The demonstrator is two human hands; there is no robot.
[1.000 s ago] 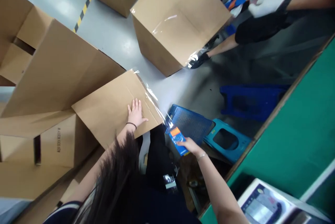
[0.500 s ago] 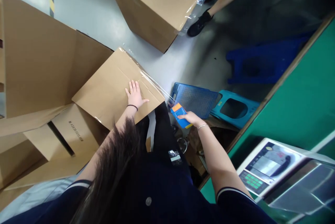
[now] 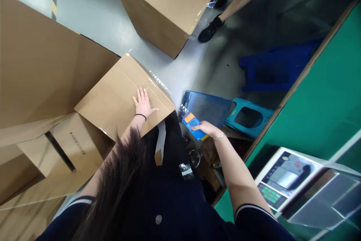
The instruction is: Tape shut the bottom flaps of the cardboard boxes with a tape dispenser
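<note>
Pressing flat on a brown cardboard box (image 3: 118,98), the left hand (image 3: 143,103) lies with fingers spread wide and thumb stuck out, palm down near the box's right corner; a dark band circles the wrist. This box sits closed on the grey floor (image 3: 113,30), its top plain and smooth, with a centre seam running across it and a strip of clear tape (image 3: 160,82) shining along the right edge, the loose end crinkled and hanging off the corner. The right hand (image 3: 207,129) is curled around a blue tape dispenser (image 3: 193,124) with an orange patch on its upper face, held just off the box's right corner, over the person's dark lap; a thin bracelet sits on that wrist. Beside the dispenser, a blue plastic basket (image 3: 208,105) and a teal stool (image 3: 248,117) lie on the floor, with a darker blue stool (image 3: 270,68) farther off. A second, larger taped box (image 3: 166,0) stands near the top edge of the floor, next to another person's leg and black shoe (image 3: 210,32). A green table (image 3: 324,98) runs along the right, carrying a weighing scale (image 3: 282,181).
</note>
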